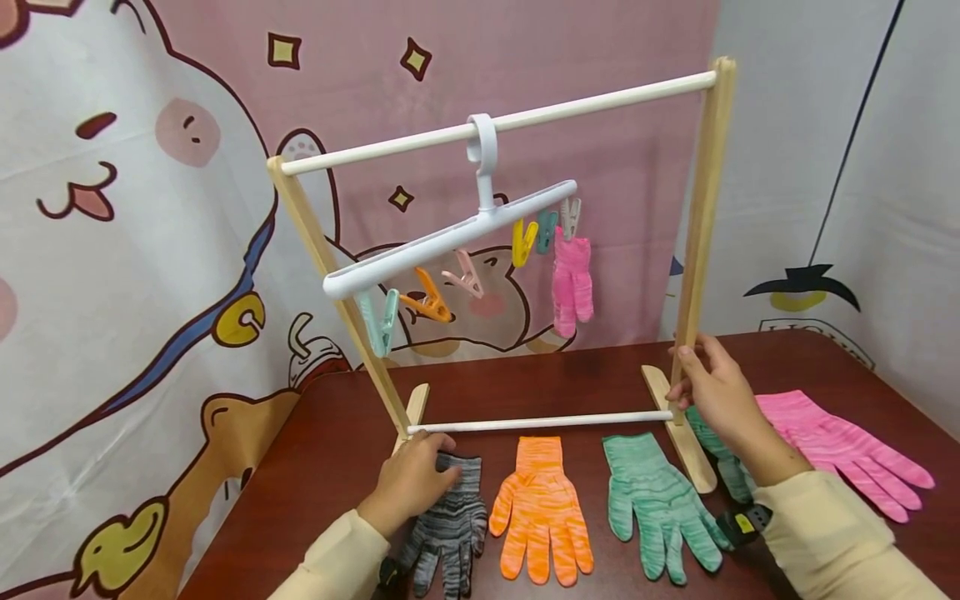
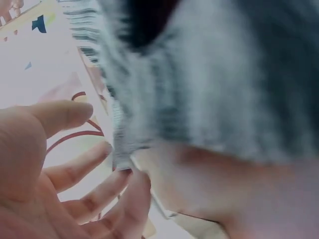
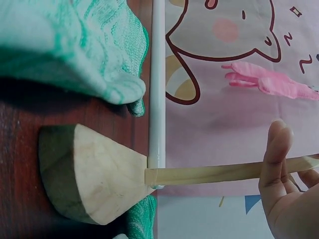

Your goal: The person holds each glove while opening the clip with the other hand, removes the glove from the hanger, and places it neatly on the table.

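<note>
A wooden rack with white rods stands on the table. My right hand [image 1: 720,396] holds its right post [image 1: 701,208] low down, thumb in front and fingers behind. At the left foot, my left hand [image 1: 412,479] rests with loosely spread fingers by the lower rod [image 1: 540,422], next to a grey striped glove [image 1: 457,517]; the left wrist view is partly blurred. From the top rod [image 1: 600,108] hangs a tilted white hanger [image 1: 450,237] with several coloured clips. A grey clip [image 1: 571,217] at its right end bears a pink glove [image 1: 573,283].
In front of the rack lie an orange glove [image 1: 542,508] and a green glove [image 1: 656,500]. Another green glove [image 1: 727,467] is partly hidden under my right arm, with a pink glove [image 1: 840,446] beyond. A patterned cloth [image 1: 615,250] hangs behind the dark red table [image 1: 487,392].
</note>
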### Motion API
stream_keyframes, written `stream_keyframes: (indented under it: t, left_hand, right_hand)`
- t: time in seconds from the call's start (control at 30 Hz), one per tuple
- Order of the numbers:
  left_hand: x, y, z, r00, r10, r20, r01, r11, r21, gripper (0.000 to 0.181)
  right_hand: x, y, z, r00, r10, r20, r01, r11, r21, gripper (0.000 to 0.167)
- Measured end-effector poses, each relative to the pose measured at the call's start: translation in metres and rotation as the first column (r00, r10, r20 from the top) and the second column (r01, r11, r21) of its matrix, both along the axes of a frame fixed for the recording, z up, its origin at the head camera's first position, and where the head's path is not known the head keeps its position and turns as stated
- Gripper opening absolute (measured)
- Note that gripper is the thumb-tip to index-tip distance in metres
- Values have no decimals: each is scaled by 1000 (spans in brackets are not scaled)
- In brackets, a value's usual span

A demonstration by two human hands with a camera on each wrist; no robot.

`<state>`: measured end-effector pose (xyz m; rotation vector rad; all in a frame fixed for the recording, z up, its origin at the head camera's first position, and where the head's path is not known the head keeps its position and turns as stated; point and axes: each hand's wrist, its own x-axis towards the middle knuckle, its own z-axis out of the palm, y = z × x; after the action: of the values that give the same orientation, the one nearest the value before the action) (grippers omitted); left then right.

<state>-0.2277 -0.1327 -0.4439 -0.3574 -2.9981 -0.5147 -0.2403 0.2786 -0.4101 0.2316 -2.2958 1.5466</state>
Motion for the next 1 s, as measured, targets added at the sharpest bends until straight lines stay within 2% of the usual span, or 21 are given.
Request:
stream_keyframes:
  t: [0.17, 0.4, 0.67, 1.0]
  left_hand:
    - [-2, 11, 9, 996, -19, -87, 20, 1000, 18, 29]
    - [-11, 29, 23, 991, -60, -120, 67, 996, 57, 29]
    - [-24, 62, 48, 985, -47, -168, 74, 985, 155, 40]
    - [-48, 103, 71, 990, -68, -120, 98, 961, 258, 56]
  right_hand:
    - [0, 0, 0, 1000, -2, -3, 2, 1000, 6, 49]
    - [0, 0, 0, 1000, -6, 7, 6, 1000, 18, 50]
    - [1, 0, 0, 1000, -8, 0, 8, 1000, 21, 51]
    - [-1, -1, -1, 1000, -7, -2, 7, 1000, 12, 50]
